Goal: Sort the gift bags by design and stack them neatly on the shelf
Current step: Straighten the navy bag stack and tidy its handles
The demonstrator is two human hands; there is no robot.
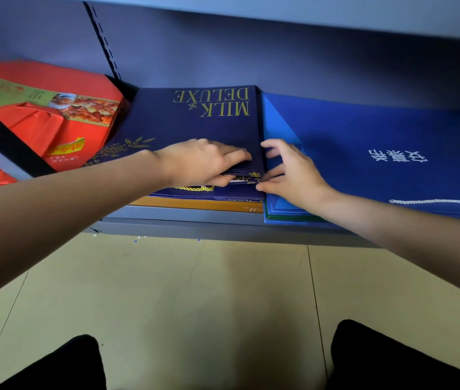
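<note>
With the left hand [203, 161] pinching the top navy bags [195, 122] on the shelf [184, 220] and the right hand [288, 170] loosely spread against their edge, uneven pressure could skew them onto the blue bags [378, 142].

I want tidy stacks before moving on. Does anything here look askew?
Mostly tidy. A gold cord handle pokes out at the front of the navy Milk Deluxe stack, just below the left hand.

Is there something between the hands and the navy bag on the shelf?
Nothing visible. The left hand already holds the navy bag at its near edge, and the right hand touches its corner.
</note>
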